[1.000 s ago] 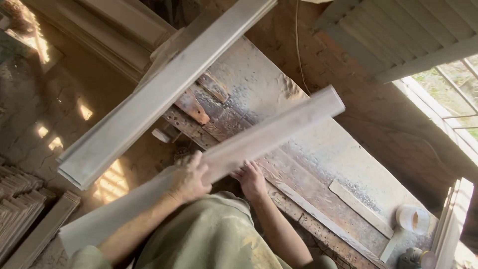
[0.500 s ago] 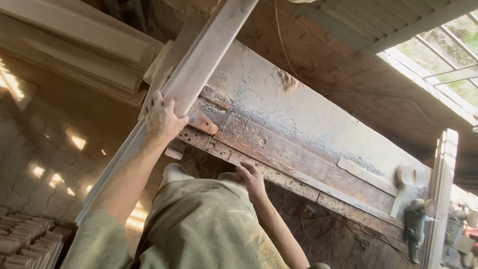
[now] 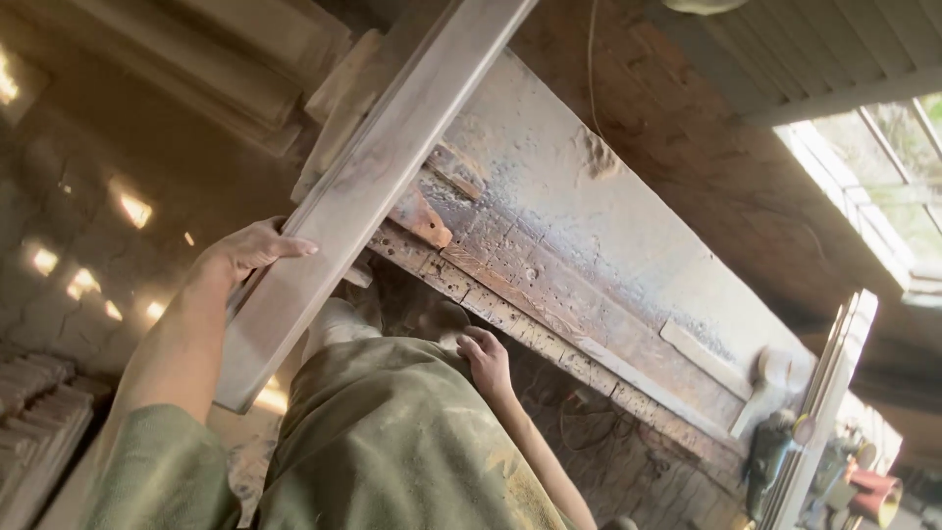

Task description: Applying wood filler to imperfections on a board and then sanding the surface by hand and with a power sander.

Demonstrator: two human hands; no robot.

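1. The left hand (image 3: 240, 257) has its grip closed on the edge of a long grey wooden plank (image 3: 363, 191). The fingers lie over the top face and the palm is at the side of it.
2. The plank runs diagonally from the lower left toward the upper middle of the view. Its far part lies over the left end of the worn bench (image 3: 589, 236), and its near end hangs free above the paved floor (image 3: 88, 196).
3. The right hand (image 3: 486, 361) rests on the front edge of the bench, near the green clothing of the person. It holds nothing; the fingers are bent loosely.
4. I judge that the step in hand is the taking and positioning of this plank with one hand only.
5. The next move calls for a firm grip, because the plank is long and its free end is heavy; a second hand under it would make it more steady.
6. Farther right on the bench are a thin wooden strip (image 3: 706, 358) and a power tool (image 3: 770, 461), well apart from the plank.
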